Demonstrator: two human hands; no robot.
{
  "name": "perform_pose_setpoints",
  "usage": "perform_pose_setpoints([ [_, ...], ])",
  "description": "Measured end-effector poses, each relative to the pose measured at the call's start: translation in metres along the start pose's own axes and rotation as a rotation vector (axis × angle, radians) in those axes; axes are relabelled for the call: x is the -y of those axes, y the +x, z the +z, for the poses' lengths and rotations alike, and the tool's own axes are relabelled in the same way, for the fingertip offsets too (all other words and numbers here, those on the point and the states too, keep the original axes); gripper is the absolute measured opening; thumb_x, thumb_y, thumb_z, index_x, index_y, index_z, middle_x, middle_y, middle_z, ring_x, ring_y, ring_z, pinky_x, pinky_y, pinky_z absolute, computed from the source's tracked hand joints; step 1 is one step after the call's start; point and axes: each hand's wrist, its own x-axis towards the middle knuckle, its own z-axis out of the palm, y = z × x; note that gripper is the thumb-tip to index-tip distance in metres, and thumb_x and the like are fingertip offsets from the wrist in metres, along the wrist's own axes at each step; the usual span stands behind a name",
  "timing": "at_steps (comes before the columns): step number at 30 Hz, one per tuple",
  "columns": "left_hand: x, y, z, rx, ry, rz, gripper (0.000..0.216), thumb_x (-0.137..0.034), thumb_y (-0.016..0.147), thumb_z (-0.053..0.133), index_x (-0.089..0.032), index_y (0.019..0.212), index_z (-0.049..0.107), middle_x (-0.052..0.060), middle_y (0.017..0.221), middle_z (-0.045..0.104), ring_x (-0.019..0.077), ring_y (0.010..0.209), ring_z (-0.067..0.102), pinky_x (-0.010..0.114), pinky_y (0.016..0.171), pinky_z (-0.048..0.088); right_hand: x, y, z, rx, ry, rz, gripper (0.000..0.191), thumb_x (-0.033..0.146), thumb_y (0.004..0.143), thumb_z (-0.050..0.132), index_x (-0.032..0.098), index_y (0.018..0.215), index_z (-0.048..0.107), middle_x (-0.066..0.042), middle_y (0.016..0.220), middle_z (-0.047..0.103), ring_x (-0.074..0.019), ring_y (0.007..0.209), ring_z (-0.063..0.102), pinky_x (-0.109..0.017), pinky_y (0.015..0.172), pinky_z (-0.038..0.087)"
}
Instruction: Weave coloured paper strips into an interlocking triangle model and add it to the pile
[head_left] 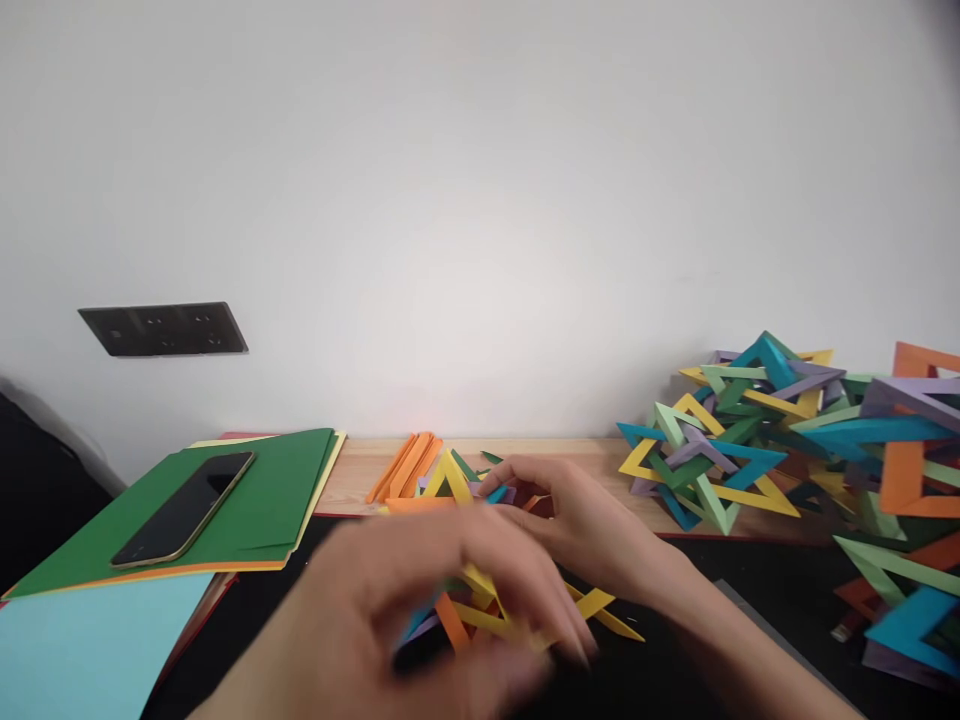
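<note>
- head view: both hands meet low in the middle over a black mat, around a half-built paper frame model (480,600) of yellow, orange and blue strips.
- the left hand (420,610) is blurred and closest to the camera, fingers curled over the model's near side; whether it grips cannot be told.
- the right hand (577,520) lies just behind it, fingers narrowed on the model's far top by a yellow point.
- the model sits between the two hands, its yellow strips running out to the right.
- loose orange strips (405,465) lie just beyond; finished paper models (720,440) are piled well to the right; a phone (184,505) rests on green paper (285,480) on the left.
</note>
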Motion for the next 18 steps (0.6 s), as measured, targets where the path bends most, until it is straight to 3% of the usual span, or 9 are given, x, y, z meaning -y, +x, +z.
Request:
perform_pose_setpoints([
  [3,-0.009,0.025,-0.009,-0.268,0.277,0.126,0.011,-0.031,0.085,0.057,-0.028,0.086,0.067,-0.003,0.091,0.072,0.0183,0.087,0.065,0.028,0.078,0.050,0.003,-0.001,0.000,-0.031,-0.025,0.001,0.016,0.035,0.081,0.061,0.021,0.087,0.063,0.000,0.075,0.066,-0.0139,0.064,0.058,-0.024,0.056,0.044],
  [5,-0.007,0.034,-0.013,-0.321,0.379,0.133,0.011,-0.030,0.086,0.056,-0.027,0.089,0.066,-0.003,0.095,0.071,0.0181,0.089,0.064,0.026,0.077,0.049,0.005,-0.003,-0.002,-0.063,-0.094,-0.016,0.012,0.033,0.082,0.060,0.022,0.087,0.062,0.001,0.076,0.066,-0.0130,0.062,0.056,-0.024,0.057,0.043],
  [10,0.001,0.041,-0.018,-0.196,0.276,0.088,0.015,-0.036,0.089,0.053,-0.028,0.094,0.065,-0.003,0.098,0.070,0.0172,0.093,0.064,0.024,0.079,0.050,0.009,-0.011,-0.007,-0.057,-0.246,-0.150,0.013,0.018,0.084,0.054,0.026,0.092,0.060,0.002,0.088,0.064,-0.0127,0.068,0.055,-0.024,0.059,0.040],
  [15,-0.003,0.038,-0.017,-0.036,0.204,0.090,0.013,-0.029,0.088,0.056,-0.028,0.097,0.065,-0.003,0.096,0.070,0.0157,0.095,0.064,0.024,0.080,0.051,0.013,-0.016,-0.011,0.017,-0.248,-0.235,0.019,0.015,0.084,0.056,0.027,0.099,0.056,0.004,0.091,0.064,-0.0126,0.074,0.055,-0.023,0.063,0.041],
  [18,-0.002,0.031,-0.019,-0.097,0.252,0.162,0.010,-0.029,0.086,0.059,-0.026,0.091,0.066,-0.003,0.090,0.071,0.0158,0.087,0.065,0.024,0.076,0.052,0.013,-0.014,-0.013,0.044,-0.258,-0.247,0.018,0.019,0.083,0.059,0.027,0.099,0.056,0.004,0.091,0.064,-0.0125,0.074,0.055,-0.023,0.064,0.041],
])
